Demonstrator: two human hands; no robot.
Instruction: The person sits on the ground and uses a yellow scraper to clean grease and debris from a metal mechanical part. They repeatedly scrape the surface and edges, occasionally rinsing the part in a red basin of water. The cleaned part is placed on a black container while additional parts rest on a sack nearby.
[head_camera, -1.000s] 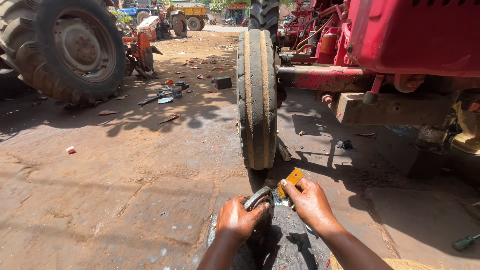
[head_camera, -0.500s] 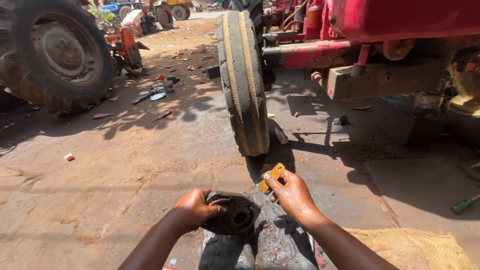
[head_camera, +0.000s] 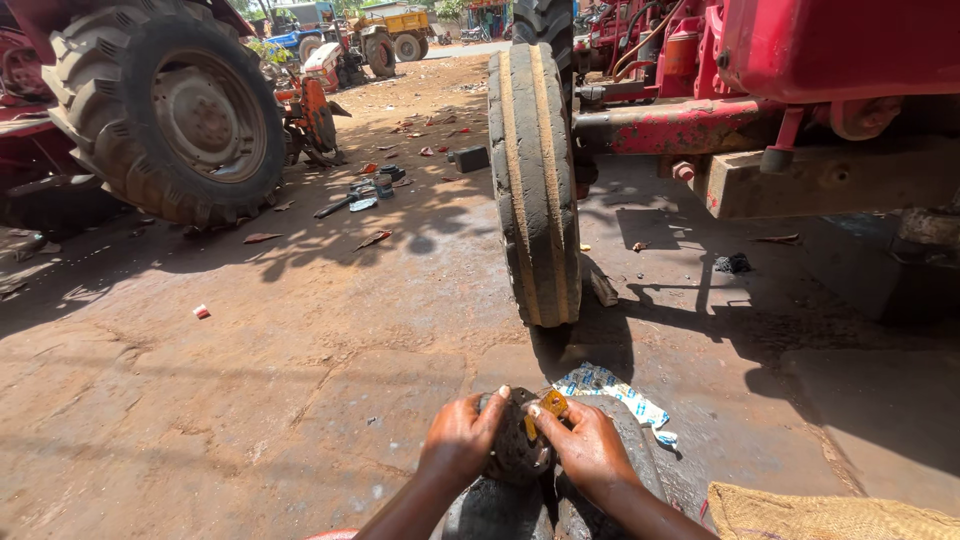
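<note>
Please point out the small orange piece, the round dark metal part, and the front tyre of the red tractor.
small orange piece (head_camera: 551, 404), head view, its upper face.
round dark metal part (head_camera: 517, 455), head view, its middle.
front tyre (head_camera: 535, 190), head view, its tread.

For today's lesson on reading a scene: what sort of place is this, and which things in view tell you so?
Most likely an open-air tractor repair yard. A red tractor stands close by with its narrow front wheel; a big rear tyre sits nearby. Tools lie scattered on the stained ground, and both hands grip a round metal part.

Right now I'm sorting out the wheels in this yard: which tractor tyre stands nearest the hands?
The narrow ribbed front tyre on the red tractor, seen edge-on just beyond both hands. The big lugged rear tyre stands farther off at upper left.
</note>
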